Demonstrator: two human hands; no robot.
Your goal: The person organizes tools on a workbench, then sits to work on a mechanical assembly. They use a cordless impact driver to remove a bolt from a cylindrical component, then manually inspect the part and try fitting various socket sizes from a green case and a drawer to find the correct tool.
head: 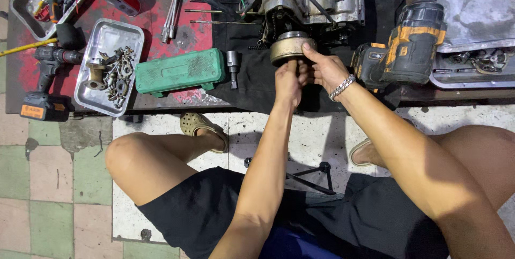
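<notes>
Both hands close on the round metal drum point(290, 47): left hand point(289, 82) beneath, right hand point(327, 70) beside.

A single head-worn camera looked steeply down from close above the seated person's lap onto the floor point(37, 184).

Bare arms, no sleeves. The right hand point(326, 70) wears a silver chain bracelet point(341, 87) (chunky links). Black shorts point(214, 210), tan clogs point(201, 126).
</notes>
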